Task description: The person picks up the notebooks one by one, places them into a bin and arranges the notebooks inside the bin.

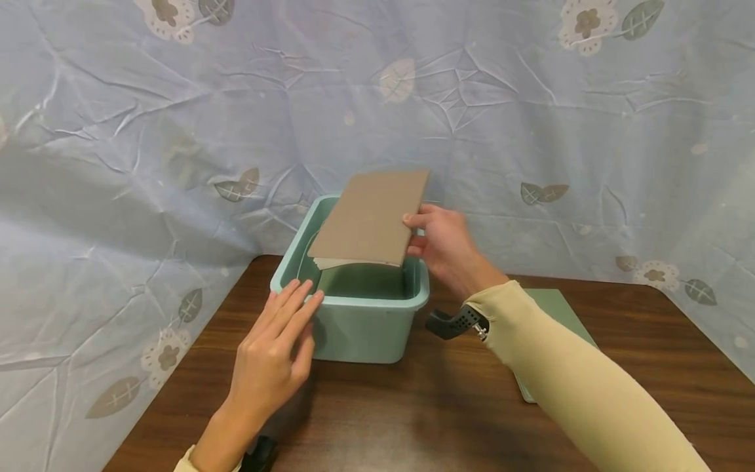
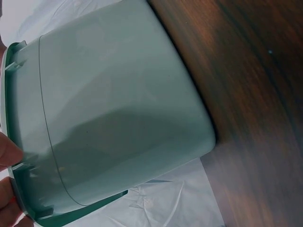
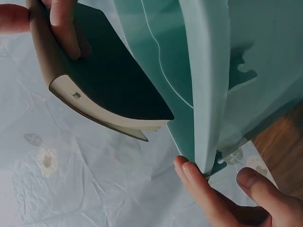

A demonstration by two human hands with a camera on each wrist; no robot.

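A tan-covered notebook (image 1: 374,216) is held over a pale green plastic bin (image 1: 366,331). My right hand (image 1: 445,246) grips it by its right long edge, thumb on the upper cover and fingers underneath. In the right wrist view the notebook's (image 3: 111,66) spine is at the hand, its cream pages fan slightly at the far edge, and its lower cover looks dark. My left hand (image 1: 274,347) rests its extended fingers on the bin's near left rim. From the right wrist view, those left fingers (image 3: 201,189) reach over the rim, with the thumb spread away outside.
A green notebook (image 1: 560,311) lies on the dark wooden table (image 1: 377,419) at the right, partly covered by my right sleeve (image 1: 566,367). Behind the table hangs a pale floral cloth (image 1: 472,131), close to the bin's far end.
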